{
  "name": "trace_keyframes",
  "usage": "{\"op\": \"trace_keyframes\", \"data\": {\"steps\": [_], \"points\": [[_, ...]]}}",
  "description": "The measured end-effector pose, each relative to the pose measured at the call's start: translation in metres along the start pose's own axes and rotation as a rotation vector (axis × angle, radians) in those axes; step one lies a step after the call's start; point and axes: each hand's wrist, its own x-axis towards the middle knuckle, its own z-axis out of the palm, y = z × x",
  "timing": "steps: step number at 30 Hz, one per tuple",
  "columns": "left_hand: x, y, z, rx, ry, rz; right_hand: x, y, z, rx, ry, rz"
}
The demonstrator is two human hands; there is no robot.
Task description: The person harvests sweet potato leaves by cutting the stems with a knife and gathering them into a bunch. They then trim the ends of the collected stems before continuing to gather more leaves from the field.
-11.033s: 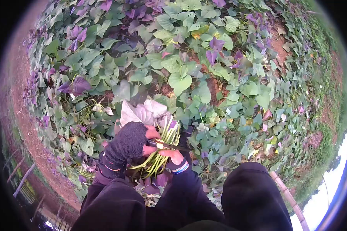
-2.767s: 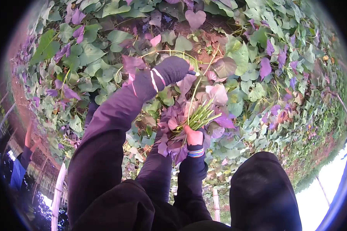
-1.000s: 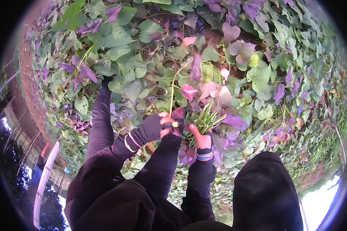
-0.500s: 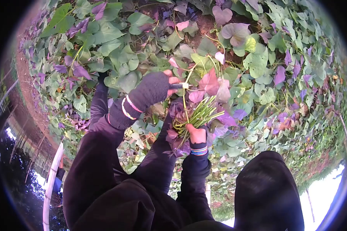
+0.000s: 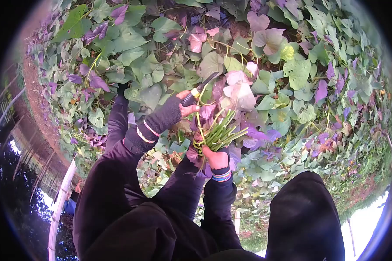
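My left hand (image 5: 187,103), in a dark knitted sleeve with pink and white bands, is closed on the black handle of a knife (image 5: 208,82). The knife has a yellow collar and a dark curved blade pointing up and right. A green vine stem (image 5: 199,120) runs beside its thumb and the collar. Below and to the right, my right hand (image 5: 216,158), with striped bands at the wrist, grips a bunch of cut green stems (image 5: 222,132) with purple and pink leaves. The stem ends fan out to the upper right.
Dense green and purple leafy vines (image 5: 298,74) cover the ground. My dark-clothed knee (image 5: 305,209) is at the lower right. A pale pole (image 5: 60,204) stands at the lower left, with a blue object (image 5: 69,206) beside it. Bare soil (image 5: 37,100) borders the vines on the left.
My left hand has moved slightly down and left, and the knife has turned so its blade shows, pointing up and right. The bunch in my right hand has shifted slightly left.
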Motion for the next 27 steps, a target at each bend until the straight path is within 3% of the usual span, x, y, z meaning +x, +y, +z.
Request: {"op": "trace_keyframes", "data": {"steps": [2, 3, 5, 7, 9, 11, 13, 14, 16, 17, 19, 20, 21, 23, 25, 27], "points": [[-0.005, 0.014, 0.003, -0.185, 0.152, 0.068, 0.009, 0.0, 0.02, 0.016, 0.034, -0.075], [-0.001, 0.019, -0.009, -0.188, 0.159, 0.072, 0.01, -0.003, 0.025, 0.122, 0.066, -0.017], [0.007, 0.033, -0.044, -0.316, 0.519, 0.058, 0.019, -0.004, 0.025, 0.325, 0.076, -0.05], [0.002, 0.061, -0.083, 0.09, 0.702, 0.223, 0.024, -0.016, 0.021, 0.441, 0.154, -0.06], [-0.01, 0.081, -0.078, -0.075, 0.688, 0.278, 0.03, -0.023, 0.02, 0.545, 0.143, -0.111], [-0.026, 0.093, -0.066, 0.145, 0.307, 0.218, 0.03, -0.043, 0.027, 0.56, 0.149, -0.06], [-0.032, 0.102, -0.058, 0.213, -0.091, 0.473, 0.028, -0.048, 0.028, 0.478, -0.1, 0.003], [-0.031, 0.107, -0.063, 0.21, -0.087, 0.478, 0.022, -0.045, 0.028, 0.43, -0.123, 0.112], [-0.03, 0.117, -0.074, 0.448, -0.264, 0.553, 0.021, -0.041, 0.024, 0.523, -0.356, 0.169], [-0.026, 0.112, -0.075, 0.443, -0.262, 0.551, 0.019, -0.043, 0.027, 0.543, -0.452, 0.177], [-0.011, 0.1, -0.079, 0.323, -0.661, 0.448, 0.013, -0.032, 0.047, 0.646, -0.396, 0.166], [0.001, 0.103, -0.083, 0.279, -0.702, 0.408, 0.022, -0.054, 0.066, 1.08, -0.404, 0.082], [0.017, 0.075, -0.076, 0.168, -0.784, 0.264, 0.025, -0.043, 0.07, 1.176, -0.401, 0.027], [0.048, 0.046, -0.058, -0.319, -0.589, 0.0, 0.032, -0.02, 0.059, 1.086, -0.323, 0.169], [0.098, -0.02, -0.039, 0.085, 0.113, 0.26, 0.043, 0.005, 0.049, 1.1, -0.186, 0.131], [0.14, -0.069, -0.041, 0.701, 0.383, -0.04, 0.051, 0.019, 0.034, 0.929, -0.079, 0.086]]}}
